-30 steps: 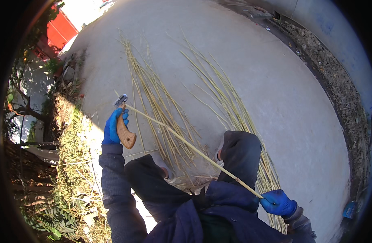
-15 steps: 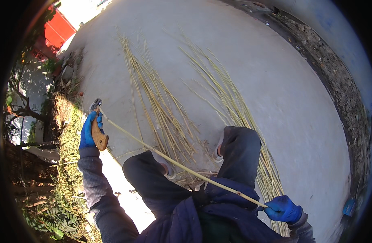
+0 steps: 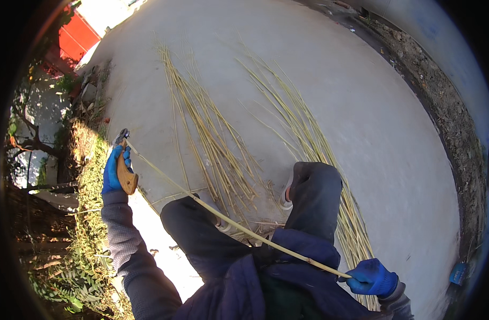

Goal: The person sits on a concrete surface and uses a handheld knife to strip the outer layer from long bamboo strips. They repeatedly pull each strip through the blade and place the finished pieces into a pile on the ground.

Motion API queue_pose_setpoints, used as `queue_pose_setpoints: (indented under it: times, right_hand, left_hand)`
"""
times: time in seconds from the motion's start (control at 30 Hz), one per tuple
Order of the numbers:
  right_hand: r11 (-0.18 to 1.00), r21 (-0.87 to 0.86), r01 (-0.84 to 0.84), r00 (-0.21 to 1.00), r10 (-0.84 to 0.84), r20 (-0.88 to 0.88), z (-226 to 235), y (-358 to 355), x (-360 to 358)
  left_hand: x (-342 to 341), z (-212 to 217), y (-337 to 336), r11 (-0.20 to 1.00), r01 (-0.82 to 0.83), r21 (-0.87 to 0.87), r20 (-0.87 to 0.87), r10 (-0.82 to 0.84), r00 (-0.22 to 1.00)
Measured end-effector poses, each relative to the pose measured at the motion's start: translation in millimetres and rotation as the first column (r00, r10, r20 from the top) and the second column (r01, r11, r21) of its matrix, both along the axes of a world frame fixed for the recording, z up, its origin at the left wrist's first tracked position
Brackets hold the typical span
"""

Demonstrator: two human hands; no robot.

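Observation:
My left hand [image 3: 115, 169], in a blue work glove, is closed round pruning shears with a curved wooden handle [image 3: 126, 175]. The metal head of the shears [image 3: 122, 136] meets the far-left end of a long, pale, jointed cane [image 3: 243, 229]. That cane slants across my lap, down to the right. At its thicker end my gloved right hand [image 3: 371, 277] grips it with the fingers wrapped round. How far the blades are parted is too small to tell.
Two bundles of thin canes lie on the concrete: a yellowish bundle [image 3: 212, 133] ahead of me, and a greener bundle [image 3: 308, 128] passing beside my right knee. Dry brush and leaves [image 3: 90, 213] border the left. A small blue object [image 3: 458, 273] lies at the far right.
My left hand, with the shears and the cane's far end, has shifted slightly left. The cane lies a little lower across my left knee. My right hand keeps its grip.

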State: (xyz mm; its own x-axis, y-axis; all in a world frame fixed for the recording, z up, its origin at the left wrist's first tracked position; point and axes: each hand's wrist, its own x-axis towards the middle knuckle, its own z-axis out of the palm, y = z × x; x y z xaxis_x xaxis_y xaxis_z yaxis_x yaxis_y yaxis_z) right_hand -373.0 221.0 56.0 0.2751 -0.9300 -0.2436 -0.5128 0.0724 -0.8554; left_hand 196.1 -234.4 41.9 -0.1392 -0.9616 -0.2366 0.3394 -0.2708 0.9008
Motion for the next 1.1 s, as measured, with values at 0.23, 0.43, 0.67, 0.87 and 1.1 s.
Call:
queue_pose_setpoints:
  times: [0.23,0.43,0.67,0.87,1.1]
  right_hand:
    - [0.999,-0.05,-0.023,0.997,0.019,-0.075,-7.2,-2.6,-4.5]
    - [0.994,-0.084,-0.069,0.99,0.057,-0.13,5.1,14.0,2.7]
    - [0.965,0.259,-0.037,0.998,0.05,-0.045,10.9,-13.7,2.6]
    - [0.884,0.464,-0.063,0.976,-0.042,0.213,8.7,-53.3,28.7]
    - [0.997,0.071,-0.031,0.998,0.034,-0.046,-27.9,-57.0,41.3]
  left_hand:
    - [-36.5,-5.6,16.0,0.982,0.152,0.116,0.234,-0.175,0.956]
    - [8.6,23.6,-0.6,0.995,-0.066,0.08,0.121,0.056,0.991]
    - [-22.3,10.9,19.3,0.998,-0.019,0.055,0.286,0.003,0.958]
    - [-74.6,9.1,45.4,0.995,0.083,0.045,0.331,-0.094,0.939]
    - [-102.8,-24.2,55.9,0.971,0.24,0.008,0.263,-0.234,0.936]
